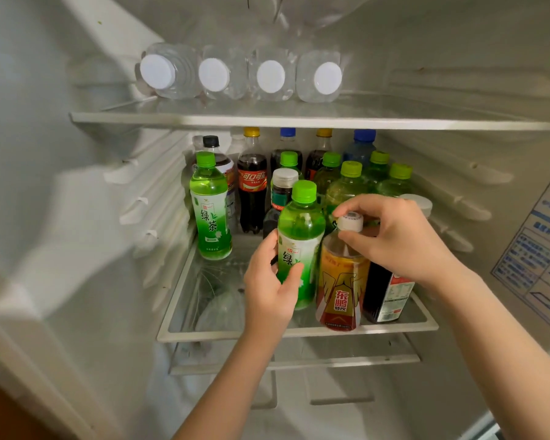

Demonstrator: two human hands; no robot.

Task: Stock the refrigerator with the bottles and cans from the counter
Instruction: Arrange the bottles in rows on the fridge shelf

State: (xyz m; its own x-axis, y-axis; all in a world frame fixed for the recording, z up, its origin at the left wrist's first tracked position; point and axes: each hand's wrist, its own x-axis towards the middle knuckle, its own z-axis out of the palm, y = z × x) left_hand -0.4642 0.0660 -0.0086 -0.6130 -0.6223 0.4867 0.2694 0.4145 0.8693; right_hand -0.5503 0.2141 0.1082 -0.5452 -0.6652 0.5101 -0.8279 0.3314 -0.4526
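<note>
Both hands are inside the open refrigerator at its middle shelf (204,335). My left hand (269,287) grips a green tea bottle (300,236) around its label; the bottle stands upright near the shelf's front. To its right stands an orange energy drink bottle (342,287) with a white cap, and my right hand (397,236) pinches that cap from above. A dark bottle (386,296) with a red and white label stands right of it, partly hidden by my right wrist.
Behind stand several green tea bottles (350,185), cola bottles (252,188) and a blue bottle (361,147). Another green tea bottle (209,208) stands at the left. Several water bottles (215,74) lie on the upper shelf (299,120). The shelf's front left is bare glass.
</note>
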